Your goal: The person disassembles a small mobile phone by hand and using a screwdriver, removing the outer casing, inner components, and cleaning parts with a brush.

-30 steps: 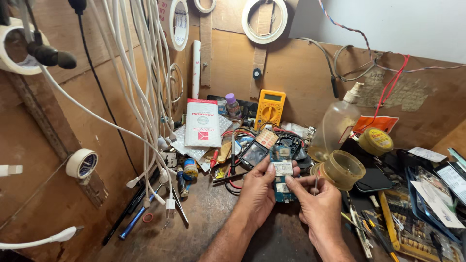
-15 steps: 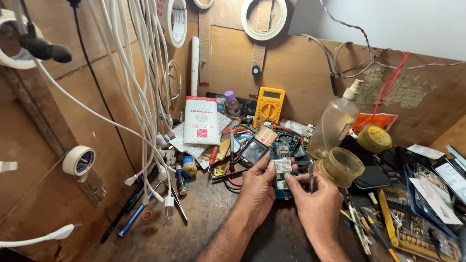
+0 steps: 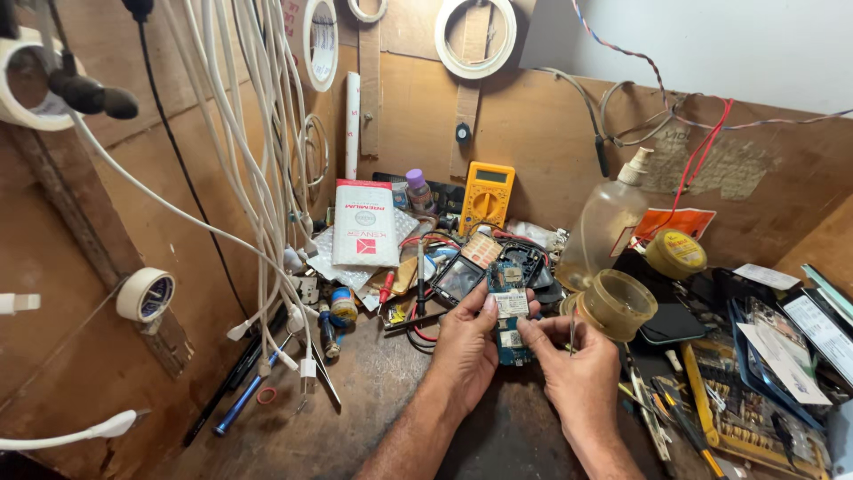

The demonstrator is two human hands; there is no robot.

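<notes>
Blue circuit board | half hidden under left hand | right hand beside

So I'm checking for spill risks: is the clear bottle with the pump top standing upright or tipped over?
Tilted, not upright. The clear bottle leans to the right against the back wall, pump top uppermost, behind the amber jar.

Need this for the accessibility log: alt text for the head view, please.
Two bare hands work on a small blue circuit board on a cluttered wooden bench: the left hand steadies it, the right hand holds a thin tool. Behind sit a yellow multimeter, a clear bottle and hanging white cables.
</notes>
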